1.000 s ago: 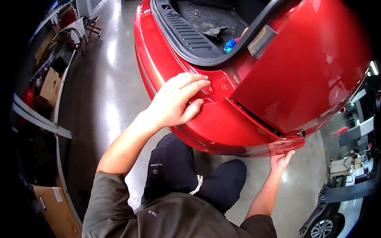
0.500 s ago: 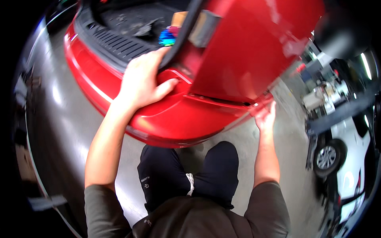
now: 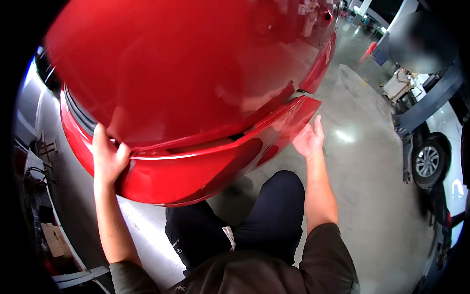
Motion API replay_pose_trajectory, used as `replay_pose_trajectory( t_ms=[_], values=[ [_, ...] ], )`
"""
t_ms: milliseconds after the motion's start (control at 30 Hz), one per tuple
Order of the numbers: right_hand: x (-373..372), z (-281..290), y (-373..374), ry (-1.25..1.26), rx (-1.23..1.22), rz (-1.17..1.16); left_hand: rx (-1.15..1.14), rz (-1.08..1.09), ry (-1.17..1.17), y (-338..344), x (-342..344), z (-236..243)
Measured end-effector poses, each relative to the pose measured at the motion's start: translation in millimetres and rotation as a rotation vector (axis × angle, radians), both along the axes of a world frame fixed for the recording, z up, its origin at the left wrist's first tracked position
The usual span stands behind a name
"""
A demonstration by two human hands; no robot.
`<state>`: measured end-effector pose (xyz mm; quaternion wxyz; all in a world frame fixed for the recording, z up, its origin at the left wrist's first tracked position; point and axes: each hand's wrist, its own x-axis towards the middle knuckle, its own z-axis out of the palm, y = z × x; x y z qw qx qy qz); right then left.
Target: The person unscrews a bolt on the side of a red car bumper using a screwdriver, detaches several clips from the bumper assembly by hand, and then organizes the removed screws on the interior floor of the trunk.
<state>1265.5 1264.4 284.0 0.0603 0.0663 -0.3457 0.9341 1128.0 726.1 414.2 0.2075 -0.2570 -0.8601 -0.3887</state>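
Observation:
A red car bumper (image 3: pixel 196 179) curves across in front of my knees, below the glossy red body panel (image 3: pixel 171 73) of the car. Along its upper edge runs a dark gap, and its right end stands apart from the red panel behind it. My left hand (image 3: pixel 108 156) grips the bumper's top edge beside the trunk opening, thumb toward me. At the right end, my right hand (image 3: pixel 308 139) holds the bumper from its outer side with the thumb raised; its other fingertips are partly hidden at the bumper's edge.
On the right a white car (image 3: pixel 453 196) stands beside a grey lift arm (image 3: pixel 431 100). A cart (image 3: pixel 397 85) with equipment is at the far right. A cardboard box (image 3: pixel 56 240) lies at the left. Grey concrete floor (image 3: pixel 362 196) surrounds the red car.
The view has turned toward the car's side, and the trunk interior has mostly left it. The bumper's right end now stands further out from the body, with my right hand still on it.

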Motion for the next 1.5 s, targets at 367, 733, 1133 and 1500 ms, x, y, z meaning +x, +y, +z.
replay_pose_trajectory(
  t_ms=[367,733,1133,1500],
  values=[
    [-59.0,-63.6,40.1,0.197,-0.378,0.380,-0.028,0.268,-0.419,-96.2,20.8,-27.9],
    [-36.1,-89.6,15.9,0.185,0.375,0.180,0.443,0.521,-0.057,-18.0,122.8,56.6],
    [-36.1,-124.4,19.0,-0.107,0.029,0.405,-0.549,0.427,0.994,165.5,142.3,57.8],
    [-27.0,-91.2,-2.2,0.079,-0.361,0.401,-0.220,0.445,0.631,208.9,140.2,25.0]
  ],
)
